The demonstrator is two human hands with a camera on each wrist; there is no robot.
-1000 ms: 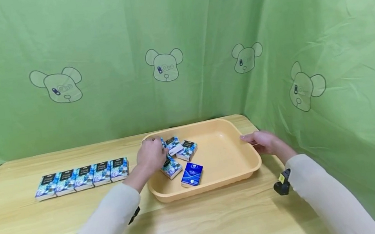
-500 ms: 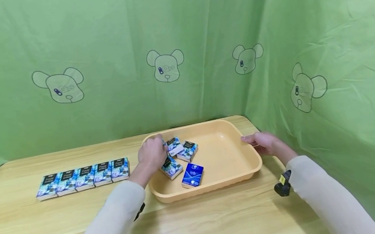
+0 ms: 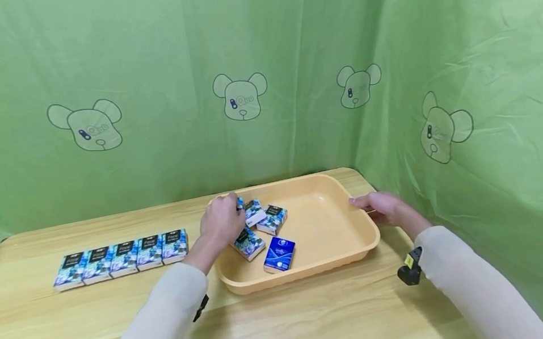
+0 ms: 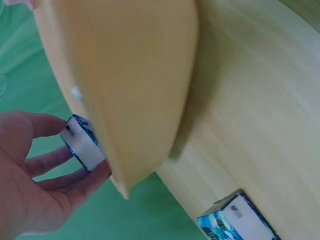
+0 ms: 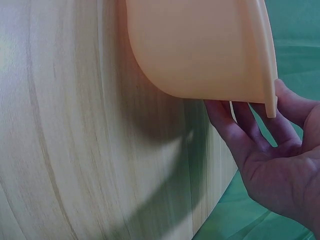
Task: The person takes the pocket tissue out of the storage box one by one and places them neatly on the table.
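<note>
My left hand (image 3: 221, 220) is over the left end of a peach plastic tray (image 3: 327, 222). In the left wrist view its fingers and thumb pinch a small blue patterned tissue pack (image 4: 84, 144) by its edges, close to the tray's rim. In the head view that hand hides much of this pack. Inside the tray lie more patterned tissue packs (image 3: 273, 218), some leaning on one another, and one plain dark-blue tissue pack (image 3: 280, 254). My right hand (image 3: 383, 206) holds the tray's right rim, thumb on top and fingers beneath, as the right wrist view shows.
A straight row of several patterned tissue packs (image 3: 122, 258) lies on the wooden table (image 3: 292, 327), left of the tray. Green curtains (image 3: 167, 160) with bear-head prints hang behind the table and along its right side.
My left hand has shifted slightly right over the tray, and the top of a patterned tissue pack now shows beside its fingers. The right hand keeps its hold on the rim.
</note>
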